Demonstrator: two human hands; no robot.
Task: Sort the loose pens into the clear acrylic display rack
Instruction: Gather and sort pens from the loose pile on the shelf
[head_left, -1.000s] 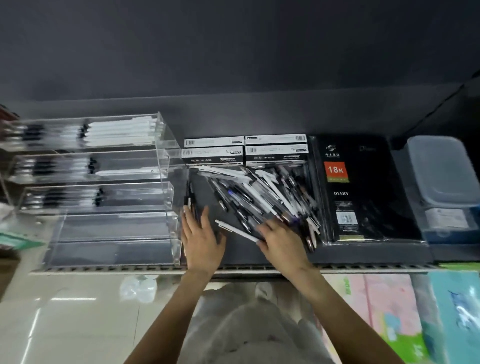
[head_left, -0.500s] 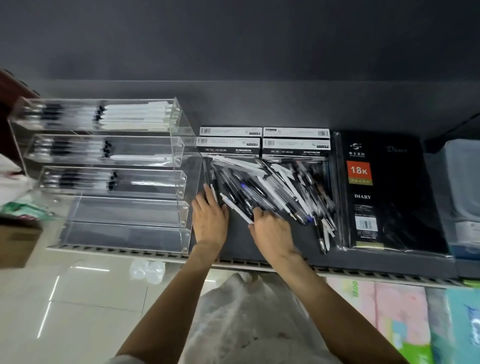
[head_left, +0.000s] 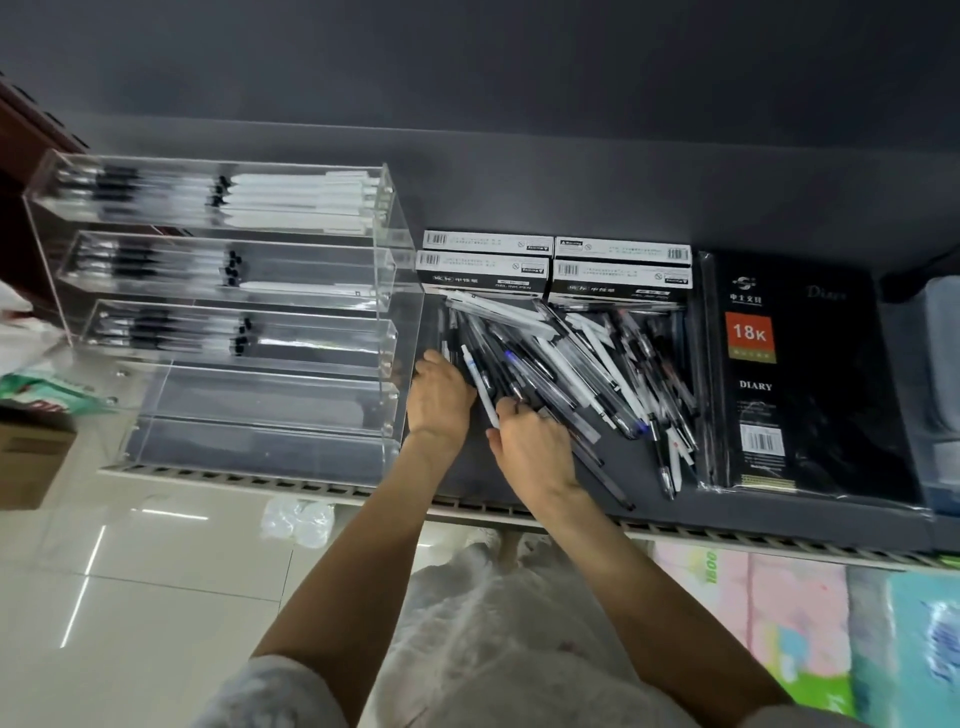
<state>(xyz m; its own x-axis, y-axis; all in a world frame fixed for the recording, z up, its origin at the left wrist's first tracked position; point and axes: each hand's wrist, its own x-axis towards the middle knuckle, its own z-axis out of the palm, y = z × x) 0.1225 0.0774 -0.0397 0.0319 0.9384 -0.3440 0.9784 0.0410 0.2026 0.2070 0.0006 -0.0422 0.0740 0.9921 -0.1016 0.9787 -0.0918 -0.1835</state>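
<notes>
Pens (head_left: 561, 358), loose and heaped, are spread across the dark shelf (head_left: 467, 473) between the clear acrylic display rack (head_left: 234, 312) and a black diary (head_left: 800, 384). One white pen (head_left: 480, 387) is pinched at its near end by the right hand (head_left: 535, 452); the left hand (head_left: 441, 395) is curled at the pile's edge, its hold unclear. Light, stiff and slick, the pens are judged best taken mid-barrel.

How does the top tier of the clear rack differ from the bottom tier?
The top tier holds a neat row of pens lying parallel, white barrels to the right; the bottom tier shows no pens. The top tier sits farthest back and highest; the bottom tier is nearest the shelf edge. Both are clear acrylic troughs of the same rack.
</notes>
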